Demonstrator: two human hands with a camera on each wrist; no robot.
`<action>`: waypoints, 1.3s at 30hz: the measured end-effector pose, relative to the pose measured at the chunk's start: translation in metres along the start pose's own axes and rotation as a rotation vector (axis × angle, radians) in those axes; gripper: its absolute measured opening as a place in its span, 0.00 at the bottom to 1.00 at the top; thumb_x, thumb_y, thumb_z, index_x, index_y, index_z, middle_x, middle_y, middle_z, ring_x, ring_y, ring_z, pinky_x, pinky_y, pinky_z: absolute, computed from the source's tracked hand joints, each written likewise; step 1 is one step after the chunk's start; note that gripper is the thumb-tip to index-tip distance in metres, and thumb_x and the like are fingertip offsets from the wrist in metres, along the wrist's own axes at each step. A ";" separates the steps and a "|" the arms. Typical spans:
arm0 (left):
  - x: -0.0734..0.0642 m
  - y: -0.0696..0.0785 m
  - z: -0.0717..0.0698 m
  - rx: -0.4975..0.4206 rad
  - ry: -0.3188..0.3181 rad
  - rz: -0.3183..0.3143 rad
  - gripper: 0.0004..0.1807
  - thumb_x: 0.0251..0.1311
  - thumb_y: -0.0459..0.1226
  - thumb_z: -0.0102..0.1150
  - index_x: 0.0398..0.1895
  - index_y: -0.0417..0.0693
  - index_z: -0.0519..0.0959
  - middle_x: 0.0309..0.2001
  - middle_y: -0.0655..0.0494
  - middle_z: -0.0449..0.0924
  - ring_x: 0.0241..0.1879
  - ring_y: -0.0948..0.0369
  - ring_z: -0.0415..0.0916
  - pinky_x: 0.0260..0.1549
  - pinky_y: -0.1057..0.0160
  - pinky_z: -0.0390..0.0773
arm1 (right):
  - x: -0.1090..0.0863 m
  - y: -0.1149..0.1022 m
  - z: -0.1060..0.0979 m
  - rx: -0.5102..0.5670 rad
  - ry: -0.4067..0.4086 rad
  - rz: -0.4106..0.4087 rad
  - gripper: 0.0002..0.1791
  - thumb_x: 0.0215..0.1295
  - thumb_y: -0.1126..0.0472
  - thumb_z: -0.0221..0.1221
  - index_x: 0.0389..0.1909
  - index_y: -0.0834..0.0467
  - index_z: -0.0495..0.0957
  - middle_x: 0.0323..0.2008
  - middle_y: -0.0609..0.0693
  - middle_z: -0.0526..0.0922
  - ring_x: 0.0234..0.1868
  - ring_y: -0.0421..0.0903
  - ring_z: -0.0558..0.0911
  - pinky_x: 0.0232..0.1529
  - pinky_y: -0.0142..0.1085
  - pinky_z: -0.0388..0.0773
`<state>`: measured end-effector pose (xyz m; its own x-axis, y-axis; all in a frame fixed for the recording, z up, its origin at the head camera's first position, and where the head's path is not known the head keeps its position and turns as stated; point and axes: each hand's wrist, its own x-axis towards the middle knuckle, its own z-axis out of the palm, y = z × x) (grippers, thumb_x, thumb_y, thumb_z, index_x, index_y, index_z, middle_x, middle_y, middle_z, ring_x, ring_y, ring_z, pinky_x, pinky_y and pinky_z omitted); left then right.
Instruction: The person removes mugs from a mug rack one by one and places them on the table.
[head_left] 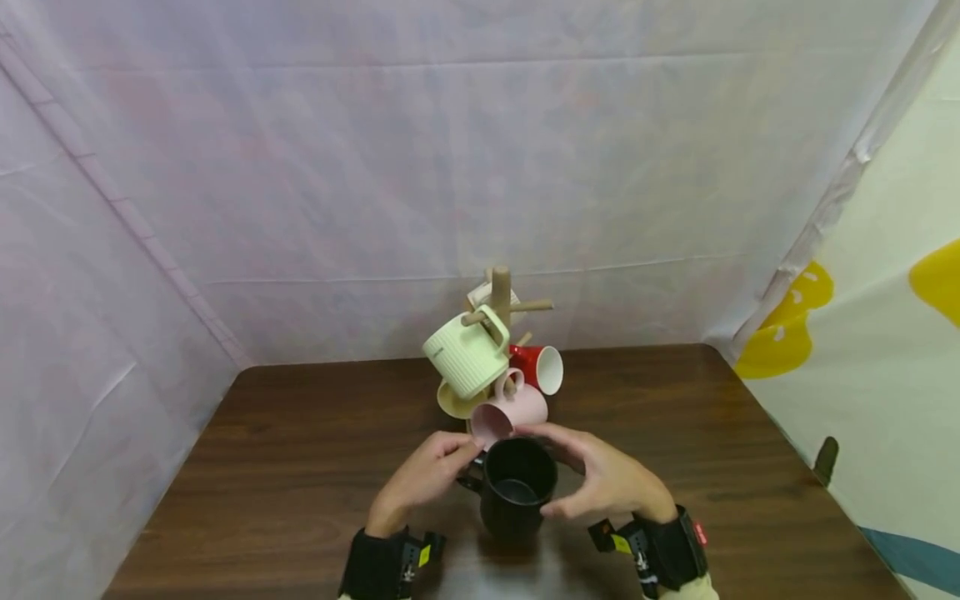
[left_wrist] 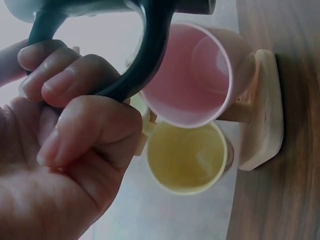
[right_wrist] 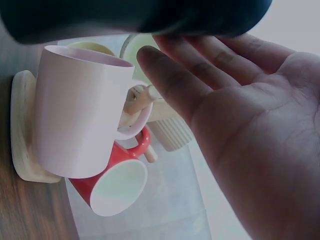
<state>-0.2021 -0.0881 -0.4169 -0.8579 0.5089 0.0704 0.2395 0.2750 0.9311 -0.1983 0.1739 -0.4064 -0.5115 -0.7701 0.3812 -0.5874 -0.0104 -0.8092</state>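
Note:
A black mug (head_left: 517,483) is held in front of the wooden mug rack, its mouth facing the head camera. My left hand (head_left: 429,475) grips its handle; in the left wrist view the fingers (left_wrist: 92,120) curl around the dark handle (left_wrist: 150,50). On the mug's other side is my right hand (head_left: 607,475), thumb and fingers spread along its wall. The right wrist view shows those fingers (right_wrist: 175,75) nearly straight against the mug's dark side (right_wrist: 135,20). Just behind the black mug hangs a pink mug (head_left: 525,407).
The wooden rack (head_left: 501,292) carries a pale ribbed mug (head_left: 467,354), a red mug with white inside (head_left: 538,367), a yellow mug (head_left: 453,402) and a white one (head_left: 480,294) at the back. It stands on a dark wooden table (head_left: 322,450) before a pale sheet wall (head_left: 337,183).

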 end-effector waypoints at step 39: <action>-0.042 -0.010 -0.063 -0.047 0.222 -0.071 0.27 0.70 0.48 0.43 0.19 0.35 0.65 0.18 0.56 0.56 0.18 0.62 0.56 0.23 0.66 0.58 | -0.003 0.003 -0.002 -0.157 0.067 0.118 0.26 0.56 0.61 0.65 0.58 0.55 0.72 0.51 0.51 0.82 0.51 0.51 0.79 0.49 0.51 0.78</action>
<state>-0.1968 -0.1639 -0.4070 -0.9521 0.2963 0.0758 0.1575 0.2625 0.9520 -0.1993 0.1772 -0.4088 -0.6205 -0.7156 0.3208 -0.6088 0.1816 -0.7723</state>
